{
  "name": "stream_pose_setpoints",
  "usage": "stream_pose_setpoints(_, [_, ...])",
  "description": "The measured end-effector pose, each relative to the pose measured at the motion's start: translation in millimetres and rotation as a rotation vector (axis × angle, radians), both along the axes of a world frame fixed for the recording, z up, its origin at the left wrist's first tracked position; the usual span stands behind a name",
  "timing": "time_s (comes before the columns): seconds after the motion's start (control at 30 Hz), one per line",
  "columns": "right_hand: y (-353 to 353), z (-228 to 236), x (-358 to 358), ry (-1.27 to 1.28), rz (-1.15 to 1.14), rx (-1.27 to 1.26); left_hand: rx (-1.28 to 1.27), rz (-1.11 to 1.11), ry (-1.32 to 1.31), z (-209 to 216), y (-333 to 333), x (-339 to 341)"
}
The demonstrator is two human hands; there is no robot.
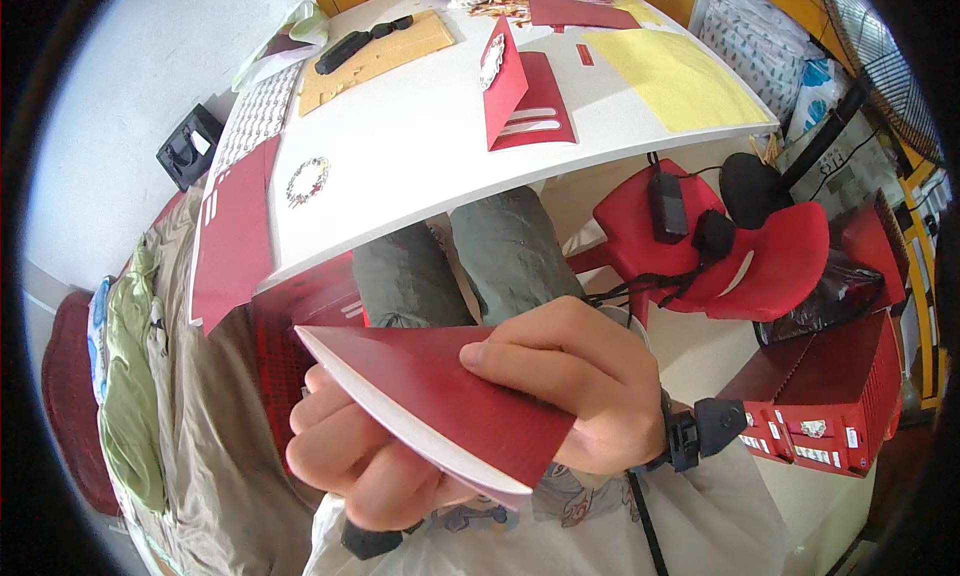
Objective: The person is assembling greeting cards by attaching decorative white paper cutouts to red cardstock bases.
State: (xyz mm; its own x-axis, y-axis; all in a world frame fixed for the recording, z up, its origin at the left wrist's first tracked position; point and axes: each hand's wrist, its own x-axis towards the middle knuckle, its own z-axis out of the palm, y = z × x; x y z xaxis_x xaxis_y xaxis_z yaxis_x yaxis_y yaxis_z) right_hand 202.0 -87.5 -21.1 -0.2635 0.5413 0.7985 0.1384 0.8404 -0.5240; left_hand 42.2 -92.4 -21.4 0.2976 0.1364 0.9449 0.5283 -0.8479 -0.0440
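Note:
A folded red card [430, 381] with a white inner side is held above my lap, tilted. My left hand [350, 451] grips it from below and behind, with curled fingers partly hidden by the card. My right hand [590, 386] closes on its right side, the thumb pressed flat on the red face. Ahead on the white table [390, 166], another folded red card [545, 91] stands half unfolded, with a decorated emblem on its upright flap and white strips on its lower flap. A round wreath-like ornament [307, 182] lies near the table's left edge.
A large red sheet [238, 231] overhangs the table's left edge. Farther back lie a tan board [420, 56] with a black tool and a yellow sheet [680, 76]. To the right are a red plastic chair [650, 216] holding black devices, a fan [885, 66] and a red box [825, 406].

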Motion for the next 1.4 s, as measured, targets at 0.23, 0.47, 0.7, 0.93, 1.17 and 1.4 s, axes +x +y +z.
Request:
stream_pose_setpoints(0.23, [-3, 4, -2, -0.005, 0.005, -0.005, 0.235, 0.142, -0.370, 5, 16, 29])
stream_pose_setpoints(0.47, [0, 7, 4, -0.044, -0.043, -0.015, -0.183, 0.004, -0.050, 23, 1, 2])
stream_pose_setpoints(0.7, [8, 9, 2, -0.034, 0.024, -0.137, -0.375, 0.063, -0.018, 33, -5, -4])
stream_pose_setpoints(0.93, [18, -8, 2, 0.118, 0.319, -0.585, -0.622, 0.039, -0.093, 32, 7, -3])
stream_pose_setpoints(1.17, [18, -5, -1, 0.333, 0.586, -0.718, -0.251, 0.224, -0.084, 25, 31, 7])
stream_pose_setpoints(1.4, [20, 7, -4, 0.491, 0.554, -0.637, -0.316, 0.095, -0.027, 28, 22, 14])
